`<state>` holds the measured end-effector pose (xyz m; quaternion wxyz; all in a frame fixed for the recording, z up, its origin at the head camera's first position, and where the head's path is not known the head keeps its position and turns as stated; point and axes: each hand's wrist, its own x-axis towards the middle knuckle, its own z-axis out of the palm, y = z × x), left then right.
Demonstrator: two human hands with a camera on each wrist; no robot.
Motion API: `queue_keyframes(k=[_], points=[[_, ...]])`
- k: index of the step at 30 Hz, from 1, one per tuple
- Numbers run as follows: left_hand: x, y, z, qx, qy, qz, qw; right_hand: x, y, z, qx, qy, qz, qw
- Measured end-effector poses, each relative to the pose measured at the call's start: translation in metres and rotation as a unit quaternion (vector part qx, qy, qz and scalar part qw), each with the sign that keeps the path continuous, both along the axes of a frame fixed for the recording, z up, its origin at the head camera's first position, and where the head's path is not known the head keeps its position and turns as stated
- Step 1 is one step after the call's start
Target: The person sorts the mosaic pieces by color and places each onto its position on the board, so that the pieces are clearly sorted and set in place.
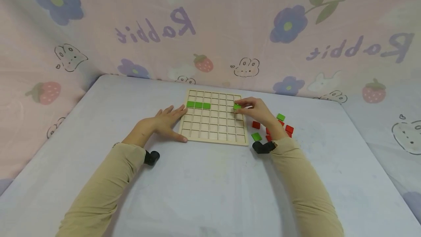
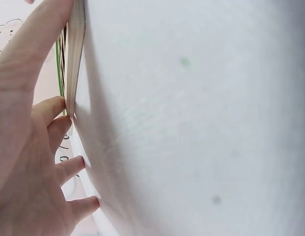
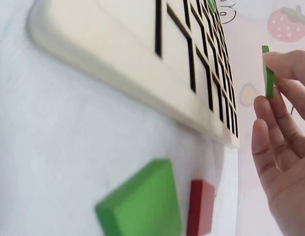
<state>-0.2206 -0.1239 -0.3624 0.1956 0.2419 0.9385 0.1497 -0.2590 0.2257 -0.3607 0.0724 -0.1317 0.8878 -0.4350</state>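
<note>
The board (image 1: pixel 214 120) is holding three green tiles (image 1: pixel 198 105) in its left cells. The right hand (image 1: pixel 258 110) is pinching another tile (image 1: pixel 236 107) above its right side; the spread left hand (image 1: pixel 164 123) is touching its left edge.

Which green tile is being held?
The green tile pinched in the right hand's grip. The other visible ones aren't held: three tiles sit in a row on the board, two tiles lie on the table.

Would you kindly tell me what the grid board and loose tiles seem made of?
Grid board: probably bare wood, matte, judging by its pale tan colour. Loose green tiles and red tiles: perhaps painted wood or plastic; smooth, evenly coloured faces leave it open.
</note>
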Motion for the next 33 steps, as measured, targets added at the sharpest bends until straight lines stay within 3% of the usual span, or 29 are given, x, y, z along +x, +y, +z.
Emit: queue_keyframes(k=[12,33], points=[[0.001,0.001,0.000,0.000,-0.004,0.001,1.0000,-0.006,-0.015,-0.001,-0.006,0.018,0.010,0.9998],[0.001,0.001,0.000,-0.005,-0.004,0.004,1.0000,-0.010,-0.035,-0.003,-0.004,0.005,0.027,0.9996]])
